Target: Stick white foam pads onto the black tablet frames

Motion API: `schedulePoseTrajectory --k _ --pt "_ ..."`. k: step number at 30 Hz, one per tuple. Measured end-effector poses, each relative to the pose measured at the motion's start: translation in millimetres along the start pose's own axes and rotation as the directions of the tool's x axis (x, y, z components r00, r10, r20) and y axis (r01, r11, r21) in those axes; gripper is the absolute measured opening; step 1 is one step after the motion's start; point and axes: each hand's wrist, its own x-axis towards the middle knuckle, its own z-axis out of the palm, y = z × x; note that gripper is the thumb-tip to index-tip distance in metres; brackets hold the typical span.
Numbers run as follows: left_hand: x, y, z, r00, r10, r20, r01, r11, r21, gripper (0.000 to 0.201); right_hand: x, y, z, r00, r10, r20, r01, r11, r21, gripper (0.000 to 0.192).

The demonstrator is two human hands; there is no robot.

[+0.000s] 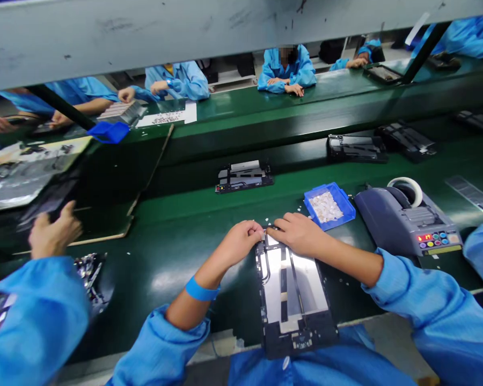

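Note:
An opened tablet, with pale silver panels and a black frame, lies lengthwise in front of me, its near end at the bench edge by my body. At its far left corner, my left hand is closed in a pinch; a tiny pale piece seems to show at the fingertips, too small to name. My right hand bends over the tablet's far edge, fingers together and fingertips close to the left ones. Whatever lies under those fingertips is hidden. A blue tray of small whitish pieces stands just beyond my right hand.
Right of the tray sits a grey tape dispenser with a lit display. Other opened tablets, one at centre, lie along the green bench. At left a co-worker's hand reaches in near metal parts. More co-workers sit opposite.

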Motion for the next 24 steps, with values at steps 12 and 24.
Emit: schedulePoseTrajectory --k 12,24 --pt "6.2 2.2 9.3 0.993 -0.106 -0.042 0.102 0.990 -0.099 0.024 -1.0 2.4 1.1 1.000 0.000 -0.018 0.000 1.000 0.029 0.030" --pt "0.3 -9.3 28.0 0.970 0.009 -0.242 0.032 0.986 0.167 0.014 -0.2 2.6 -1.8 1.000 0.003 0.015 -0.004 0.998 0.070 0.032"
